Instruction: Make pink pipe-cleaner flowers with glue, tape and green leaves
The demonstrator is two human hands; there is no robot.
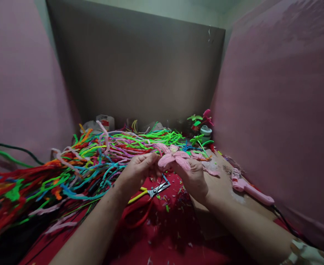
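Observation:
A pink pipe-cleaner flower with a pale yellowish centre is held up between my two hands, its petals spread. My right hand is closed on it from behind and below, with some fingers hidden by the petals. On the other side, my left hand pinches at the flower's left edge; its fingertips are partly hidden. A thin dark stem seems to hang below the flower. Beneath my hands, scissors with yellow handles lie with blades apart on the red cloth.
A big heap of coloured pipe cleaners spreads left and behind. To the right, a pink glue gun with a black cord rests on cardboard, near pink petal pieces. Green and pink flowers stand by a white-lidded jar. Pink walls flank both sides.

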